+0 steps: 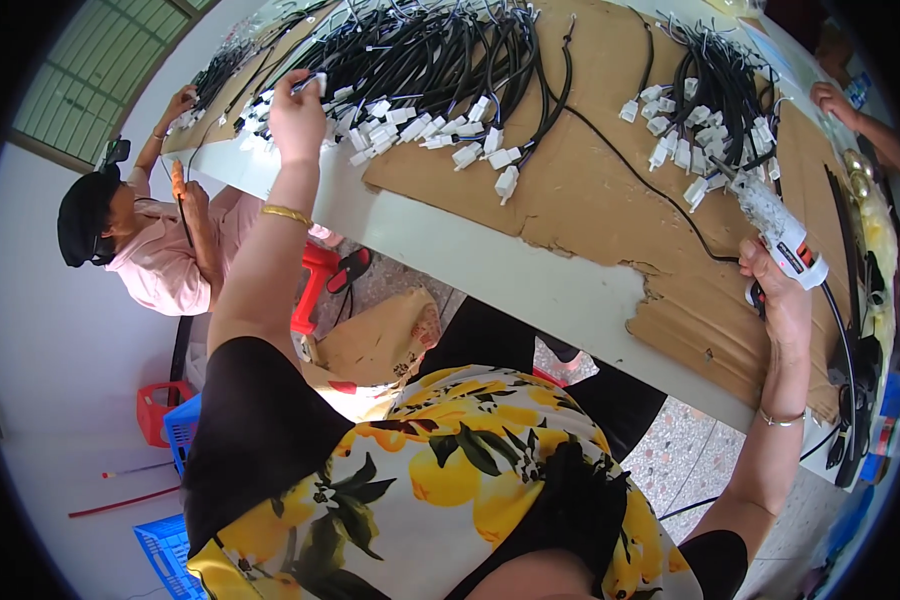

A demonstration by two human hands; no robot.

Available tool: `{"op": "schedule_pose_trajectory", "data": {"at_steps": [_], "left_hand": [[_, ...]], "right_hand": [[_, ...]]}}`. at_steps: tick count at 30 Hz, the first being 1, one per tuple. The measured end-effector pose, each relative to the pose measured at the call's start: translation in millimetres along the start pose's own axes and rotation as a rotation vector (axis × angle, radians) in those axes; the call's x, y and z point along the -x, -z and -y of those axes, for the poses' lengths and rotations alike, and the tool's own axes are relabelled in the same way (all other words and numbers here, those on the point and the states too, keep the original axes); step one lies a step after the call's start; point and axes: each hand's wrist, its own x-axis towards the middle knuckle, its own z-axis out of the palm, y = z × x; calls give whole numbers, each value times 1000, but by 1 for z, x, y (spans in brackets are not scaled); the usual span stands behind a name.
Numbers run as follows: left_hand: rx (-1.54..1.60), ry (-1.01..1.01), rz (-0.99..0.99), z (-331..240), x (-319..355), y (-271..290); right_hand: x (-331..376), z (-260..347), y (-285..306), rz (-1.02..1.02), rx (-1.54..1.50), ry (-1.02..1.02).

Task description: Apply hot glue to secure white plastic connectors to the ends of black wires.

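Observation:
My left hand (296, 115) reaches to the far left of the table, its fingers closed in a pinch on a small white connector (319, 84). Around it lies a large pile of black cables (460, 65), with white plugs (440, 128) on their near ends. On the right, my right hand (778, 285) is wrapped round the handle of a white glue gun (792, 238). Its front part is coated in lumpy, whitish residue, and its nozzle points up and left toward a second bundle of black cables (722, 95) with white plugs.
Cardboard (580, 200) covers much of the white table (470, 235). A black cable (638, 180) loops across it. At the left, a person in pink (165, 250) handles an orange tool (178, 180); another person's hand (835, 103) is at far right. A red stool (313, 285) stands below.

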Motion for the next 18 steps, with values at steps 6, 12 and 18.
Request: {"op": "schedule_pose_trajectory", "data": {"at_steps": [6,12,18], "left_hand": [[-93,-46,78,-28,43,13],[560,200,70,-44,44,21],[579,224,132,-97,-39,-29]], "right_hand": [[0,-3,-3,-5,-48,7],[0,1,-3,8,6,-29],[-1,0,-3,-1,-14,-14]]}}
